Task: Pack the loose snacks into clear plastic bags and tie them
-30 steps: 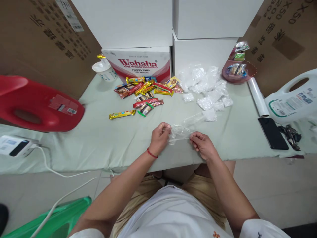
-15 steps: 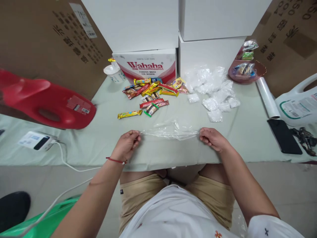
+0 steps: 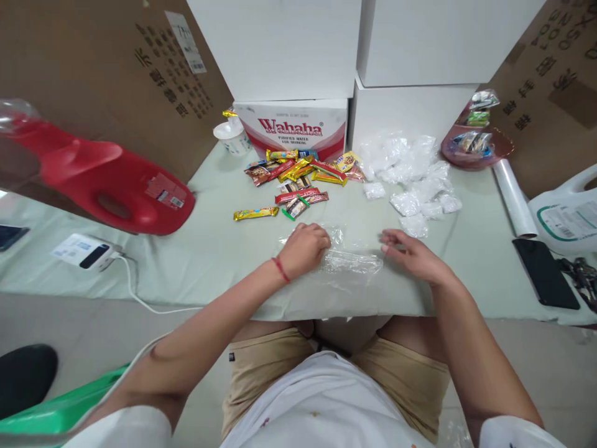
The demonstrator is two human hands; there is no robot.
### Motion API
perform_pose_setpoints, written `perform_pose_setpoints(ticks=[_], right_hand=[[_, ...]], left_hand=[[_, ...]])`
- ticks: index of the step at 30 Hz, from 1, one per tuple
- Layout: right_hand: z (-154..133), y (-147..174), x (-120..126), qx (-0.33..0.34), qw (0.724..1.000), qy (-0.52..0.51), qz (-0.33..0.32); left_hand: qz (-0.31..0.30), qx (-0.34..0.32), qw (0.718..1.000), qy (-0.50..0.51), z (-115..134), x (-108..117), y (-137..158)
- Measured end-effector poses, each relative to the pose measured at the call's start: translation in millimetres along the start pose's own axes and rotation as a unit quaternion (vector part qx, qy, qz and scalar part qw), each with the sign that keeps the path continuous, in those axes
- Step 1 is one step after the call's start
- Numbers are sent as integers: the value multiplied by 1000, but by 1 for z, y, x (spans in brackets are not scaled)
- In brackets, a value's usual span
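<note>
In the middle of the frame, a clear plastic film (image 3: pixel 357 261) is touched by the left hand (image 3: pixel 305 250) with curled fingers, while the right hand (image 3: pixel 413 254) is held loosely open just beside the film's right end. At upper centre, wrapped snack bars (image 3: pixel 296 171) are spread before a Wahaha box (image 3: pixel 298 127), and to their right white packets (image 3: pixel 422 183) are piled.

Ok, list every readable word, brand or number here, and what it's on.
"Wahaha®": white-and-red cardboard box
"PURIFIED WATER FOR DRINKING": same box
"温馨提示": left brown cardboard panel
Too blurred: large print, right brown cardboard panel
Too small: red plastic jug, white plastic jug, shiny snack wrappers
Crumpled clear plastic: no text visible
</note>
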State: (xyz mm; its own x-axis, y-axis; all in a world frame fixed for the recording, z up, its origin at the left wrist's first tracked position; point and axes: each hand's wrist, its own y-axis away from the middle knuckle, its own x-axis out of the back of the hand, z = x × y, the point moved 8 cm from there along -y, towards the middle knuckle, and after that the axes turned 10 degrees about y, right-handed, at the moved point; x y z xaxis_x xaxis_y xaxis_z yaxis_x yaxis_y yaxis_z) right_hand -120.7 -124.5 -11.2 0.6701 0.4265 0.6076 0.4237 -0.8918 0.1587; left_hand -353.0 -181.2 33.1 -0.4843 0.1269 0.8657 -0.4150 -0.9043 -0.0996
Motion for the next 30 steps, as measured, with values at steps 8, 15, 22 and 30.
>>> perform_pose_setpoints(ticks=[8,15,22,30], right_hand=[[0,-34,-44,-78,993,-41,83],[21,-48,43,-118,935,307,130],[-112,-214,-6,66,885,457,67],[-112,-272,-37,50,846,530,-27]], left_hand=[[67,109,990,-60,-38,-40,18],[87,282,953,-73,-85,-22,48],[119,276,949,-93,-48,-36,77],[233,186,951,-76,-19,15,103]])
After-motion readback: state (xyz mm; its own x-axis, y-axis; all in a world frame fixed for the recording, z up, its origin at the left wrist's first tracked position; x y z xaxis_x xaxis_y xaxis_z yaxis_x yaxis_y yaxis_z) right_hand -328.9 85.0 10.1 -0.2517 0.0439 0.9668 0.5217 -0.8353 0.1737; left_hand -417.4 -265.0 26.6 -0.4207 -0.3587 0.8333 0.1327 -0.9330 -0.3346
